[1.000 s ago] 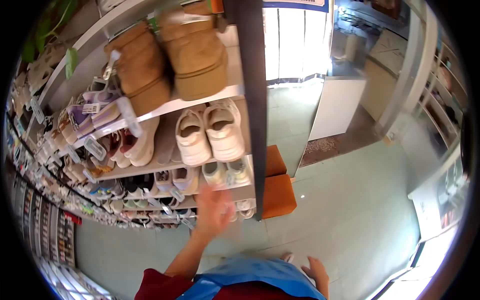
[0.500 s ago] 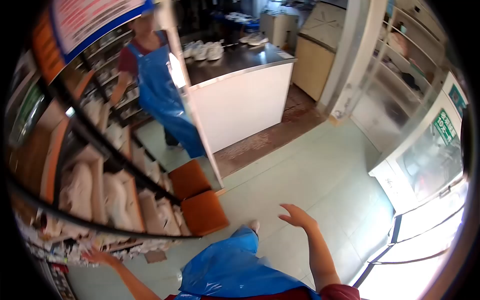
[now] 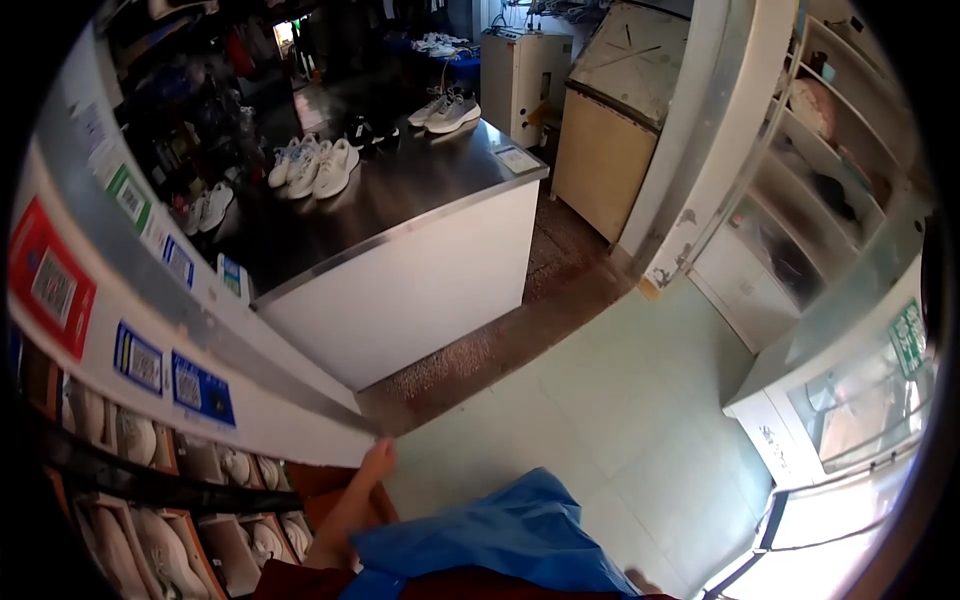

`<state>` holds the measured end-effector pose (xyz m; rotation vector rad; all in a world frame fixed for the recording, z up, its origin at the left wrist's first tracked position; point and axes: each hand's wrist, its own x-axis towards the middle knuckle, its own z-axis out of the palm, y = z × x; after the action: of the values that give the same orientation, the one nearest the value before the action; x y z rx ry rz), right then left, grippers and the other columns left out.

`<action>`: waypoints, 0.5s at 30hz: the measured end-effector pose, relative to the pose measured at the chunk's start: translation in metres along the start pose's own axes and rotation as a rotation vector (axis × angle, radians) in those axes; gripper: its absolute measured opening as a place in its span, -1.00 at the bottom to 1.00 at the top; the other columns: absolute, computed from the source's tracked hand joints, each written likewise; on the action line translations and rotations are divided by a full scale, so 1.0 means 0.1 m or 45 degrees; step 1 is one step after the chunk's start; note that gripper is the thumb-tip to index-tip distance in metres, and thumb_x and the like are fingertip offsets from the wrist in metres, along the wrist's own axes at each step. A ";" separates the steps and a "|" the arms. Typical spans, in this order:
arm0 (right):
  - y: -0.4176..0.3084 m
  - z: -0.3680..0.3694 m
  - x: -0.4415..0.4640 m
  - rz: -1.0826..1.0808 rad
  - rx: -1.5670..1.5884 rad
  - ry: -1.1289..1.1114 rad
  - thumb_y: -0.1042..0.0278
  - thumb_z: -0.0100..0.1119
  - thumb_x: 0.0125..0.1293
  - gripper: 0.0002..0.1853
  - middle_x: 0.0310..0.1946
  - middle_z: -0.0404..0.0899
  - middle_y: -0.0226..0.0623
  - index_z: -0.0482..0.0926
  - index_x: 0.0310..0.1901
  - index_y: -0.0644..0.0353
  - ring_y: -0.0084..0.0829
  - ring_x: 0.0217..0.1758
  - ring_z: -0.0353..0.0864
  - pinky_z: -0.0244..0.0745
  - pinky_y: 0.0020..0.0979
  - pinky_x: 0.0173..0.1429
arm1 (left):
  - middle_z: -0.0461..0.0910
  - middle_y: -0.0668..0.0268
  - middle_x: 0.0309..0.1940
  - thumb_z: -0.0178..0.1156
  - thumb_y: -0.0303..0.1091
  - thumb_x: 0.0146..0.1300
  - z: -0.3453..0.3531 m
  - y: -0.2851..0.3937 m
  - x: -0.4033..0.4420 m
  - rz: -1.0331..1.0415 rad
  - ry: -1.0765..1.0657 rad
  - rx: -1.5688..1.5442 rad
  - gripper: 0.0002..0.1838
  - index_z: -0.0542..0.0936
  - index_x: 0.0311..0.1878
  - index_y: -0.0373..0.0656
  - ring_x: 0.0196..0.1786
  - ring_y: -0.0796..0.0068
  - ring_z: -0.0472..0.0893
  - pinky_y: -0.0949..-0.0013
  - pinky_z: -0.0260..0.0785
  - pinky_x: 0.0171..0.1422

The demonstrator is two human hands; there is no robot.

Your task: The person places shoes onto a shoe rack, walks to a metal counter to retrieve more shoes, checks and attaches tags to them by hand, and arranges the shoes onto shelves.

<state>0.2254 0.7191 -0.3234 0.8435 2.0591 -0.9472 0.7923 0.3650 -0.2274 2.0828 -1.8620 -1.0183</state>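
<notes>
The orange stool [image 3: 314, 480] sits low behind my left hand [image 3: 378, 462], whose fingers are too blurred to tell how wide. My right hand [image 3: 641, 582] is probably that sliver at the bottom edge, fingers unreadable. Boxed shoes [image 3: 165, 550] stand left; white shoes [image 3: 335, 170] rest on the counter [image 3: 400, 205] ahead.

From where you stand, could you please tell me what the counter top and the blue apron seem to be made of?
The counter top looks like polished metal, probably stainless steel, given its reflective sheen and bright edge. The blue apron seems thin, shiny plastic or coated fabric, judging by its crisp folds.
</notes>
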 end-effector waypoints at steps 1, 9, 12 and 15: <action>-0.08 -0.01 0.13 0.059 -0.004 0.041 0.36 0.14 0.15 -0.79 -0.41 0.52 -0.21 0.49 -0.20 0.24 -0.39 -0.44 0.52 0.51 -0.29 -0.43 | 0.59 0.00 -0.10 0.05 -0.19 0.33 -0.09 0.22 0.57 0.288 0.117 -0.154 -0.67 0.52 -0.01 -0.24 -0.03 0.02 0.58 0.13 0.41 0.06; -2.44 1.77 0.78 -0.054 -0.286 -0.084 0.41 0.09 0.13 -0.85 -0.51 0.49 -0.20 0.48 -0.24 0.20 -0.34 -0.53 0.49 0.46 -0.28 -0.55 | 0.61 0.09 -0.14 0.09 -0.29 0.34 -0.94 3.20 2.52 0.563 0.252 -0.427 -0.70 0.51 0.05 -0.25 -0.08 0.26 0.60 0.31 0.42 0.02; -4.05 3.30 0.66 -0.622 -0.440 -0.482 0.41 0.05 0.15 -0.96 -0.55 0.47 -0.23 0.46 -0.38 0.14 -0.35 -0.58 0.47 0.45 -0.28 -0.58 | 0.62 0.13 -0.10 0.09 -0.30 0.34 -0.94 3.58 2.66 0.505 0.253 -0.368 -0.70 0.52 0.05 -0.24 -0.07 0.36 0.59 0.35 0.42 0.04; -5.70 4.96 -0.39 -1.112 -0.704 -0.822 0.37 -0.01 0.19 -0.82 -0.64 0.47 -0.32 0.45 -0.56 0.10 -0.46 -0.64 0.47 0.42 -0.39 -0.59 | 0.63 0.17 -0.11 0.10 -0.31 0.34 -1.01 3.79 2.63 0.262 0.157 -0.562 -0.72 0.54 0.03 -0.24 -0.08 0.42 0.60 0.39 0.42 0.05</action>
<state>-0.0371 0.0091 -0.3302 -0.6433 1.9015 -0.8290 0.5398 0.0114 -0.0428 1.6270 -1.5768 -1.0997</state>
